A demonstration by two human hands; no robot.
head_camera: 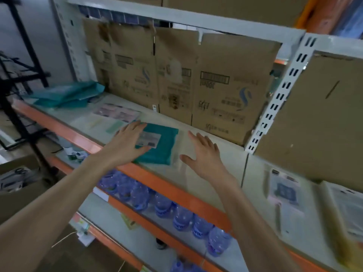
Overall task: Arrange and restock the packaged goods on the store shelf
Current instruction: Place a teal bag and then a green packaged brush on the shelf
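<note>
Okay: grey shelf (235,163) with an orange front rail, seen from above and at an angle. Brown cardboard boxes (225,85) stand along its back, printed sides facing out, and one bigger plain box (314,114) sits past the white slotted upright on the right. Water bottles (180,214) stand in a row on the lower shelf. A teal pile (64,93) of flat bags lies at the far left end of the shelf. Pink-labelled packet (117,112) lies flat between that pile and the hands. Clear flat packets (284,193) lie on the right section, print blurred.

Task item: teal package (163,146), flat, with a pale label and a clear wrapper, near the shelf's front edge and about mid-shelf.

Left hand (127,142) rests palm down on the package's left part, partly over the label, fingers (137,126) straight and close together, thumb out to the side. Right hand (206,154) is just beside the package's right edge, palm down, fingers spread, holding nothing. Cannot tell whether it touches the shelf or the wrapper.
</note>
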